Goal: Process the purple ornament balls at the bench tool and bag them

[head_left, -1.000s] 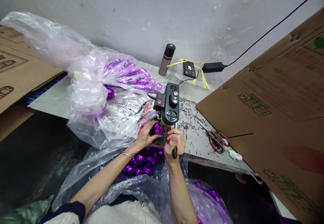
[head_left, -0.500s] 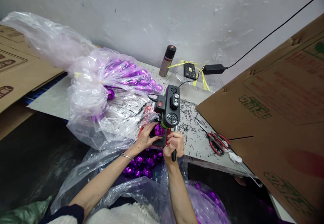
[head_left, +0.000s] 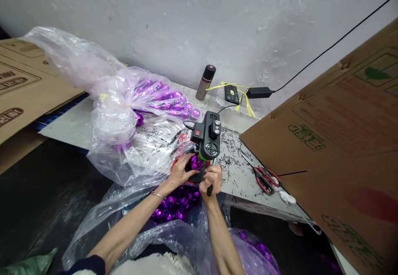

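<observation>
So my left hand (head_left: 181, 170) is pinching the shiny purple ball (head_left: 196, 162) under the black machine (head_left: 210, 136), and my right's (head_left: 211, 179) clenching its lever (head_left: 209, 190) at the ball's 5 o'clock.

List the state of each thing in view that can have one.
Left hand, fingers around a purple ball
Right hand, closed on the black handle
Machine, standing; switch position unclear
Can, upright, capped
Scissors, lying flat, opening unclear
Upper bag, bunched, balls inside
Lower bag, open, balls inside
Right carton, opening unseen
</observation>
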Action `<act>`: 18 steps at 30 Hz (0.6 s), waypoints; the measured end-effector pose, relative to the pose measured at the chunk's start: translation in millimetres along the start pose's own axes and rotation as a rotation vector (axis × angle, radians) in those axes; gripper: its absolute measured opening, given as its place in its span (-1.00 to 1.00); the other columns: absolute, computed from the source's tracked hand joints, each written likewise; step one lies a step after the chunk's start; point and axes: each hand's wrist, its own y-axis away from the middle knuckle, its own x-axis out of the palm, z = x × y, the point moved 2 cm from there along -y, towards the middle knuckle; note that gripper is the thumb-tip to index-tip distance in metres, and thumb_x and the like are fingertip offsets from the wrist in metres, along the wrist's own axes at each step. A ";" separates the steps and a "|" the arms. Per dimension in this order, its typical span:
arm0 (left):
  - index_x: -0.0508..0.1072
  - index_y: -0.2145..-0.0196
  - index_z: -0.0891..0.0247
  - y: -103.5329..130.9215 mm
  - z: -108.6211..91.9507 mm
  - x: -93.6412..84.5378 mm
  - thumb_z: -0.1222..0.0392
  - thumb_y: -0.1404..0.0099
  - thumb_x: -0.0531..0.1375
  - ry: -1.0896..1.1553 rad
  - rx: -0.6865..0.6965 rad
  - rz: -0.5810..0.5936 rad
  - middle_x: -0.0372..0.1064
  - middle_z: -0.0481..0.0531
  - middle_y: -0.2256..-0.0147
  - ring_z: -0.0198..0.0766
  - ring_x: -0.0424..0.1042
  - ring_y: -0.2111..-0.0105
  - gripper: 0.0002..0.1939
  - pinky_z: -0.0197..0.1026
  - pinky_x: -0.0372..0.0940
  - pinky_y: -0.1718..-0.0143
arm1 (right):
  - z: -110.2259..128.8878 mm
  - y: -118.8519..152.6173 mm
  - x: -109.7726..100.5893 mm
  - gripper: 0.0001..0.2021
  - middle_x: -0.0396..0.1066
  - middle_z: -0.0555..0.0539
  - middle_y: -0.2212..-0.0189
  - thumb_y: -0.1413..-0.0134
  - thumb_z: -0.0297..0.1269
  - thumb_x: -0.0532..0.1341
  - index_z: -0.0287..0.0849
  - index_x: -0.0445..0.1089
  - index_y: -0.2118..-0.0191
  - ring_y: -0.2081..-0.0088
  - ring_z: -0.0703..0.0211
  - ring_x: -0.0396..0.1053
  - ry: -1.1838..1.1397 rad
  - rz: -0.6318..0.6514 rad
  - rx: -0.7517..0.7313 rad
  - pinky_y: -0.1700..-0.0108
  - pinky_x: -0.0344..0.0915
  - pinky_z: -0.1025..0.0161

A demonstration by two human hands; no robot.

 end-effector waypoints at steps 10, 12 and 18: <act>0.56 -0.18 0.07 36.1 -28.7 -20.3 0.01 -0.24 0.48 0.082 0.031 0.128 0.53 0.24 -0.20 0.29 0.44 -0.31 -0.43 0.42 0.16 -0.48 | 34.3 -59.6 -15.7 -0.63 0.29 0.06 0.49 -0.52 -0.35 0.04 -0.05 0.23 0.43 0.42 0.21 0.35 0.006 0.084 0.285 0.36 0.24 0.19; 0.62 -0.12 0.01 47.6 -40.6 -35.6 0.00 -0.14 0.55 0.067 0.027 0.128 0.55 0.21 -0.18 0.37 0.46 -0.28 -0.41 0.41 0.18 -0.49 | 33.6 -55.4 -15.2 -0.62 0.32 0.06 0.48 -0.53 -0.34 0.04 -0.07 0.24 0.44 0.40 0.23 0.37 0.014 0.079 0.241 0.36 0.24 0.21; 0.60 -0.03 0.18 -23.8 -39.5 -130.6 -0.07 -0.38 0.28 -0.173 -0.096 -0.212 0.52 0.28 -0.18 0.31 0.32 -0.38 -0.63 0.40 0.00 -0.54 | 27.0 -38.9 -12.7 -0.60 0.34 0.04 0.47 -0.53 -0.31 0.03 -0.07 0.25 0.45 0.39 0.21 0.38 0.030 0.058 0.200 0.34 0.25 0.20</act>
